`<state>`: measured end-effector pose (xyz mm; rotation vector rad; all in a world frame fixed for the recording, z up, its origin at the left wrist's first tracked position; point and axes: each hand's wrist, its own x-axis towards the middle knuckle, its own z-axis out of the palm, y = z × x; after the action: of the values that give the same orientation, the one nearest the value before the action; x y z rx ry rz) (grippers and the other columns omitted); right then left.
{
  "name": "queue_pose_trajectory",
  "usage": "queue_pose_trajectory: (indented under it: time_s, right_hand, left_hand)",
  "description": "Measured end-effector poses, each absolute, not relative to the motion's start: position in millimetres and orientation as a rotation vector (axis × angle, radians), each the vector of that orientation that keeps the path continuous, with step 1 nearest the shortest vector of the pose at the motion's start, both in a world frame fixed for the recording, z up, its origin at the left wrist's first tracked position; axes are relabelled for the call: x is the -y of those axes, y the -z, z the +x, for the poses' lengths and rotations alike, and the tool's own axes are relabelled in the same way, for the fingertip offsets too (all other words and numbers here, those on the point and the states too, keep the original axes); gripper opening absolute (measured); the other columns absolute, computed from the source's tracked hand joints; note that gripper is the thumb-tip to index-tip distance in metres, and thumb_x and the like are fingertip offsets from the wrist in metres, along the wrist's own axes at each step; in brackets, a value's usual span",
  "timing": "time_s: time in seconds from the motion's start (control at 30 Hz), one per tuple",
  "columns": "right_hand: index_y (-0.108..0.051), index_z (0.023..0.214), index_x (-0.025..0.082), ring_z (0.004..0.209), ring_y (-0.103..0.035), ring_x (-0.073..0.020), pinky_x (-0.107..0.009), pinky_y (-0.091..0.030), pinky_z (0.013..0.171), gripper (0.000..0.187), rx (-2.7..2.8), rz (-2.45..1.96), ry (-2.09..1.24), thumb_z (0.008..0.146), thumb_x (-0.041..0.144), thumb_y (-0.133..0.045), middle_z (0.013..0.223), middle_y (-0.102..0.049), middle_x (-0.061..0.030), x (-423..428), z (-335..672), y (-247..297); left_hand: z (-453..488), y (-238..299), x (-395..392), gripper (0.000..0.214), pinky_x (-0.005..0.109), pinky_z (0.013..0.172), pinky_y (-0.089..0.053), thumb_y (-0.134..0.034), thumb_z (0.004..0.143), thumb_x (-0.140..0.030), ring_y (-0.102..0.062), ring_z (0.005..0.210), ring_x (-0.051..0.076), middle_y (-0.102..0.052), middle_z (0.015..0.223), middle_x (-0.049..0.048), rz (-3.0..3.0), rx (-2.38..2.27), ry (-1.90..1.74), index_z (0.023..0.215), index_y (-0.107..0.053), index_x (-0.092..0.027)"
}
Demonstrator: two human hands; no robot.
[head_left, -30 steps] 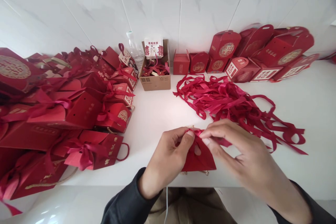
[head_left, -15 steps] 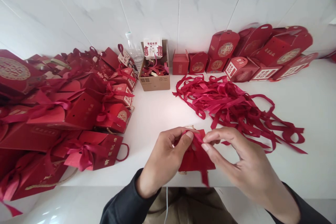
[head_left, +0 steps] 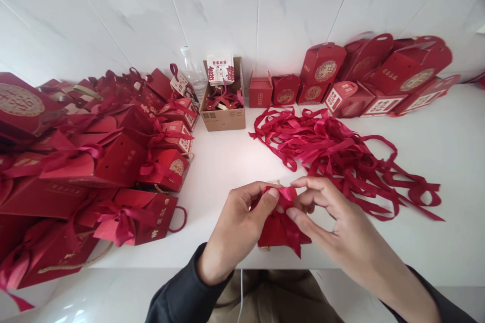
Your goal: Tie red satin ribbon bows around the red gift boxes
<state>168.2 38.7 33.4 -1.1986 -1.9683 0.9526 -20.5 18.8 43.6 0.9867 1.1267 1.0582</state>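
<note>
- Bright, cool, even light in here, palest at the left of the tiled wall (head_left: 215,5).
- Soft shadows; a faint glow on the worktop (head_left: 231,156).
- White glare spots the floor (head_left: 94,298); the ribbon (head_left: 288,193) gleams.
- Outermost red boxes (head_left: 18,103) look stretched, soft; top-right corner darkens.

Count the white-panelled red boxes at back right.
3, all in the bottom row: left box, middle box, right box. Others may be hidden.
</note>
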Motion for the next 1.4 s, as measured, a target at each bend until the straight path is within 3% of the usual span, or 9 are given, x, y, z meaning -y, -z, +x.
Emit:
queue_pose_trajectory:
  time_s: [0.13, 0.3, 0.5, 0.7, 0.8, 0.9, 1.1, 1.23, 1.4]
  right_hand:
    - [-0.063, 0.115, 0.029, 0.091, -0.074, -0.0201, -0.029, -0.059, 0.074, 0.018, 1.969, -1.283, -1.006, 0.103, 0.042, -0.060, 0.096, -0.075, -0.0001, -47.1, 177.6, -35.1]
    - [-0.064, 0.111, 0.029, 0.094, -0.070, -0.0214, -0.029, -0.056, 0.067, 0.019, 1.980, -1.288, -0.763, 0.104, 0.045, -0.058, 0.109, -0.072, -0.0021, -47.2, 179.6, -40.7]
    - [-0.060, 0.113, 0.029, 0.107, -0.066, -0.0224, -0.036, -0.054, 0.093, 0.010, 2.071, -1.082, -0.590, 0.104, 0.033, -0.060, 0.113, -0.067, -0.0026, -41.5, 167.9, -38.9]
    - [-0.066, 0.110, 0.031, 0.099, -0.070, -0.0225, -0.035, -0.057, 0.087, 0.018, 2.019, -1.195, -0.772, 0.105, 0.046, -0.059, 0.106, -0.074, 0.0005, -46.2, 165.0, -43.1]
    - [-0.067, 0.104, 0.031, 0.090, -0.071, -0.0196, -0.033, -0.057, 0.084, 0.013, 2.005, -1.190, -0.810, 0.104, 0.043, -0.061, 0.099, -0.074, 0.0028, -47.1, 163.1, -44.9]
    - [-0.064, 0.104, 0.029, 0.092, -0.069, -0.0189, -0.033, -0.055, 0.087, 0.002, 2.012, -1.086, -0.629, 0.105, 0.029, -0.062, 0.099, -0.071, 0.0016, -46.0, 161.4, -42.1]
    - [-0.061, 0.113, 0.025, 0.099, -0.065, -0.0220, -0.039, -0.053, 0.088, 0.021, 2.212, -0.768, -0.380, 0.102, 0.007, -0.058, 0.104, -0.067, -0.0042, -42.6, 162.5, -32.6]
    - [-0.057, 0.111, 0.026, 0.099, -0.065, -0.0230, -0.040, -0.055, 0.087, 0.023, 2.200, -0.773, -0.444, 0.102, 0.005, -0.054, 0.102, -0.068, -0.0048, -41.3, 164.0, -25.6]
    - [-0.055, 0.117, 0.028, 0.107, -0.069, -0.0219, -0.037, -0.059, 0.091, 0.020, 2.108, -0.954, -0.636, 0.102, 0.015, -0.054, 0.110, -0.070, -0.0046, -39.9, 164.6, -26.5]
  left_hand:
    - [-22.2, -42.8, -18.7, 0.041, 0.025, 0.070, -0.042, -0.061, 0.098, -0.047, -0.054, 0.071, 0.012, -0.064, 0.074, 0.0016, 1.008, -1.169, -1.045, 0.073, -0.066, -0.014]
    - [-20.5, -43.7, -18.8, 0.038, 0.026, 0.073, -0.042, -0.063, 0.096, -0.049, -0.055, 0.072, 0.013, -0.067, 0.074, 0.0022, 0.991, -1.202, -1.044, 0.079, -0.070, -0.015]
    - [-19.3, -41.4, -19.8, 0.043, 0.026, 0.069, -0.043, -0.068, 0.092, -0.054, -0.055, 0.069, 0.013, -0.066, 0.071, 0.0019, 0.997, -1.219, -1.066, 0.073, -0.068, -0.016]
    - [-19.9, -41.3, -19.4, 0.051, 0.025, 0.066, -0.041, -0.063, 0.095, -0.057, -0.052, 0.064, 0.012, -0.065, 0.064, 0.0008, 1.071, -1.296, -1.047, 0.064, -0.065, -0.016]
    - [-18.8, -42.6, -19.6, 0.053, 0.025, 0.065, -0.042, -0.063, 0.095, -0.058, -0.053, 0.063, 0.012, -0.066, 0.064, 0.0014, 1.085, -1.287, -1.050, 0.063, -0.066, -0.016]
    - [-17.8, -43.2, -20.5, 0.052, 0.025, 0.064, -0.042, -0.063, 0.095, -0.058, -0.055, 0.062, 0.013, -0.067, 0.065, 0.0025, 1.063, -1.276, -1.053, 0.066, -0.071, -0.015]
    - [-21.5, -42.6, -20.7, 0.039, 0.026, 0.074, -0.048, -0.062, 0.097, -0.051, -0.062, 0.076, 0.015, -0.072, 0.078, 0.0038, 1.046, -1.240, -1.090, 0.096, -0.078, -0.015]
    - [-26.6, -43.5, -18.0, 0.029, 0.031, 0.087, -0.052, -0.072, 0.090, -0.039, -0.067, 0.094, 0.020, -0.077, 0.105, 0.0093, 1.087, -1.214, -1.033, 0.107, -0.074, -0.016]
    - [-25.9, -43.6, -16.3, 0.020, 0.027, 0.072, -0.052, -0.072, 0.087, -0.029, -0.066, 0.078, 0.015, -0.076, 0.095, 0.0070, 1.046, -1.214, -1.013, 0.102, -0.071, -0.015]
